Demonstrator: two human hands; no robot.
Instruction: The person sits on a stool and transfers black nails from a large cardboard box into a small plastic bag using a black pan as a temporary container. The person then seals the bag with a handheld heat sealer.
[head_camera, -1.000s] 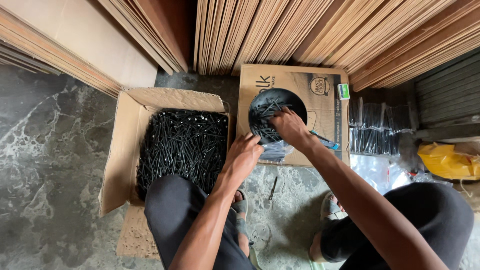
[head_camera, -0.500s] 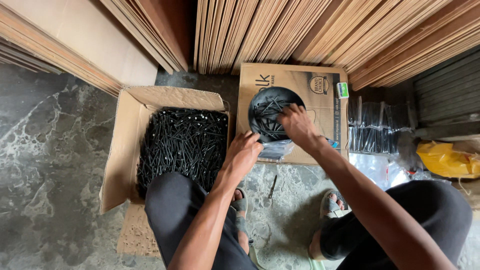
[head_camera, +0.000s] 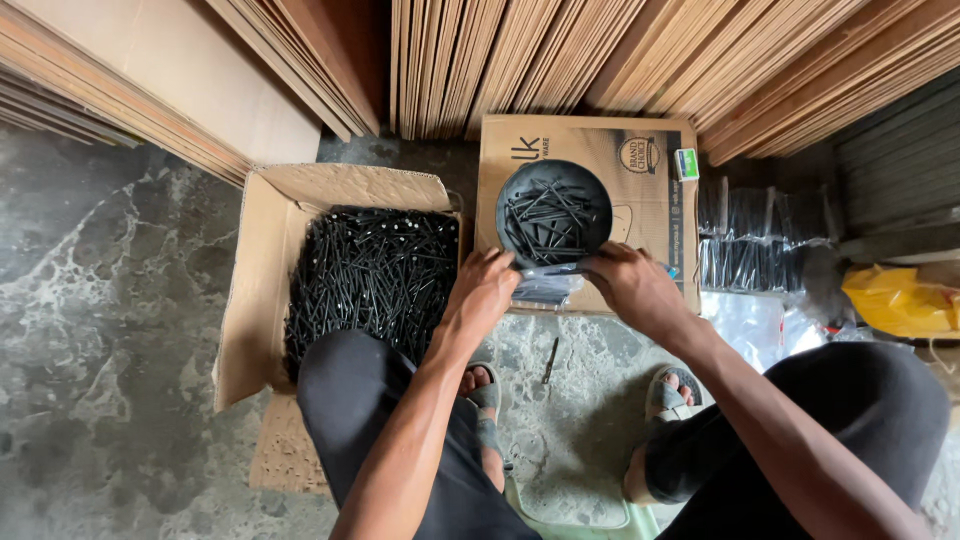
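Observation:
A round black bowl (head_camera: 520, 195) with several black nails in it sits on a closed cardboard box (head_camera: 640, 190). Just below the bowl lie clear plastic bags (head_camera: 545, 288). My left hand (head_camera: 482, 292) grips the left end of the top bag. My right hand (head_camera: 632, 288) grips its right end, so the bag is stretched between both hands. To the left stands an open cardboard box (head_camera: 262, 260) full of black nails (head_camera: 370, 275).
Stacked plywood sheets (head_camera: 600, 60) lean against the back wall. Packed bags of nails (head_camera: 760, 240) lie at the right, beside a yellow bag (head_camera: 900, 300). One loose nail (head_camera: 549, 360) lies on the stone floor between my sandalled feet.
My right hand has come out of the bowl and down to the plastic bags. My left hand has moved right to the same bag.

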